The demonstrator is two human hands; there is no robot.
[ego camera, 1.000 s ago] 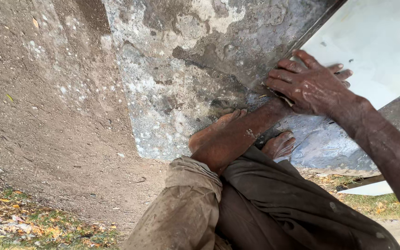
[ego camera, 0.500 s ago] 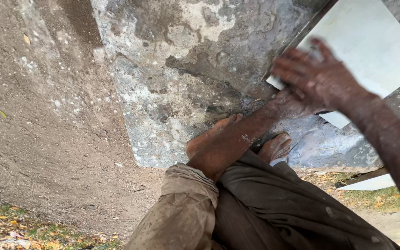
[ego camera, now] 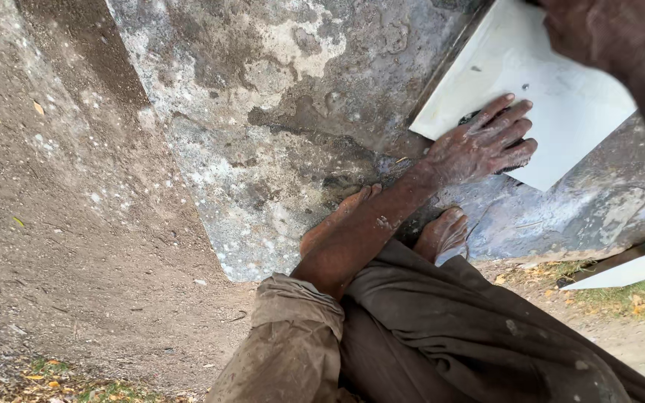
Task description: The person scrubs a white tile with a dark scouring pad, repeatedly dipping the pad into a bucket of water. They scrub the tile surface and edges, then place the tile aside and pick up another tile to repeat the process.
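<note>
I see my left hand [ego camera: 483, 145] pressed flat, fingers spread, on the near corner of a white square tile [ego camera: 539, 97] that lies on a wet grey mortar bed [ego camera: 278, 112]. Something dark shows under the palm, but I cannot tell what it is. My right hand [ego camera: 606, 30] hovers at the top edge of the view, above the tile's far part; whether it is closed on anything I cannot tell.

I judge the step in hand to be seating the tile into the mortar. The next move would call for even pressure across the face, so the slab beds level and its edges stay square.

The tile is smooth and glossy, with a few dark specks. The mortar is blotchy, slick and uneven. My bare feet [ego camera: 442, 235] rest on its near edge. To the left lies dry, gritty soil [ego camera: 61, 224]; another white tile [ego camera: 628, 270] lies at the right.
</note>
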